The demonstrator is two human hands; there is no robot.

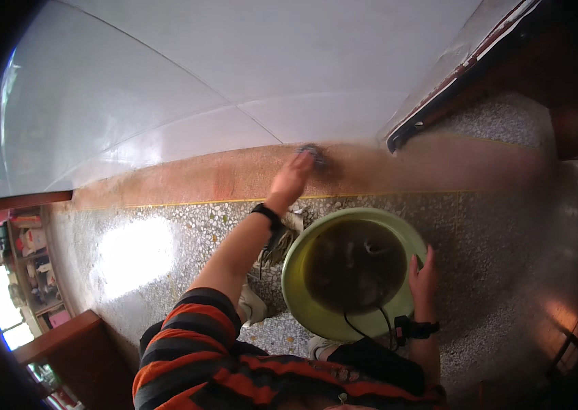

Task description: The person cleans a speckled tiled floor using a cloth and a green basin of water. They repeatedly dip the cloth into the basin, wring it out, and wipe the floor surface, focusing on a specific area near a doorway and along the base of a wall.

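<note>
My left hand reaches up to the reddish-brown band at the foot of the wall and presses a small dark pad or cloth there; blur hides what exactly it is. Below and to the right, a light green plastic basin holds dark, murky water. At the basin's right rim is my right hand, its thumb over the rim and the other fingers along the outside. A dark strap or cord loops over the basin's near edge. Behind the left wrist, a bundled cloth lies partly hidden on the floor.
A pale wall rises ahead, with a dark door-frame edge at right. Speckled terrazzo floor spreads around the basin. Shelves with assorted items and a brown wooden piece of furniture stand at left. My shoes are beside the basin.
</note>
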